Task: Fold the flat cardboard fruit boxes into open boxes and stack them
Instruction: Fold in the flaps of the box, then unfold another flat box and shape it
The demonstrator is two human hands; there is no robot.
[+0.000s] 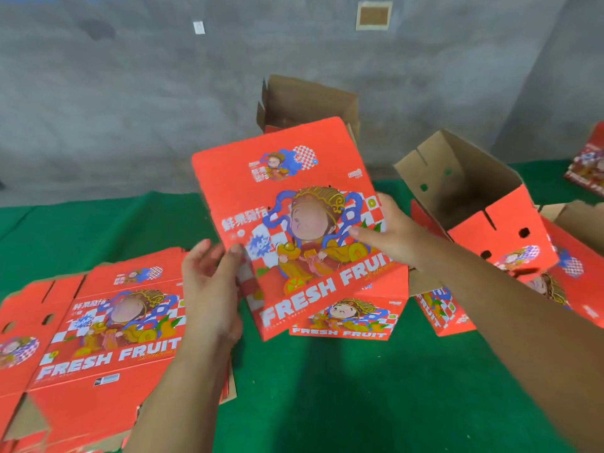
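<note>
**Box in hand, halfway to shape**

You've got a red fruit box (pixel 294 223) lifted off the green counter (pixel 327 387), printed face toward you, tilted with its top edge leaning away. Your left hand (pixel 212 289) grips the lower left edge, thumb on the print and fingers curled behind. Your right hand (pixel 389 233) pinches the right edge, thumb laid across the picture. The hands sit well apart, one on each side of the panel.

This looks like the folding step itself: a side panel already hangs bent below the "FRESH FRUIT" lettering, so the box seems partly formed, not yet open. Next you'll likely need to square the walls and tuck the end flaps; watch that the creases fold the right way.

To your left lies the stack of flat boxes (pixel 98 328), still waiting. To your right, finished open boxes (pixel 490 220) are piled, brown insides showing. Another open one (pixel 307 103) stands behind the box you're holding. That right-hand pile looks like where this one goes.
</note>
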